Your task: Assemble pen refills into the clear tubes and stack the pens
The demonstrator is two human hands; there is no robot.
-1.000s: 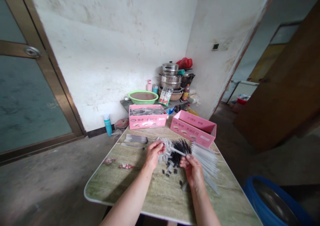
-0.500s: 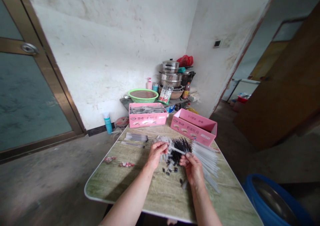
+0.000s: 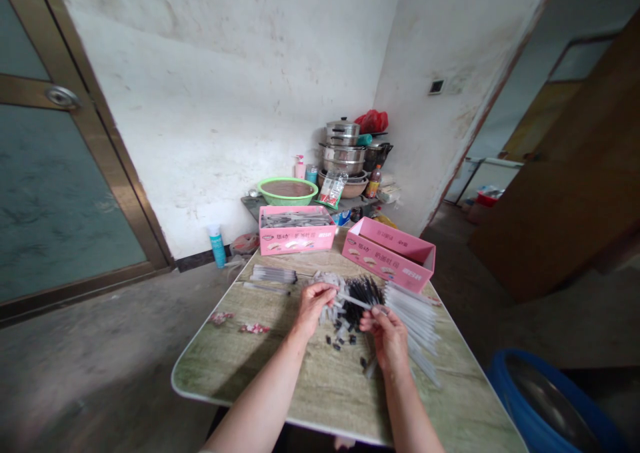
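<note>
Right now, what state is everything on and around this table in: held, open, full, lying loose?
Thin tube, held at both ends
Left hand, fingers pinched at one end
Right hand, pinching the other end
Left pink box, open, piled with slender pieces
Right pink box, open, contents not visible
Clear tubes, lying fanned out
Black rods, heaped loose
Green basin, uncovered, brown inside
Top pot, lidded
Blue can, upright
</note>
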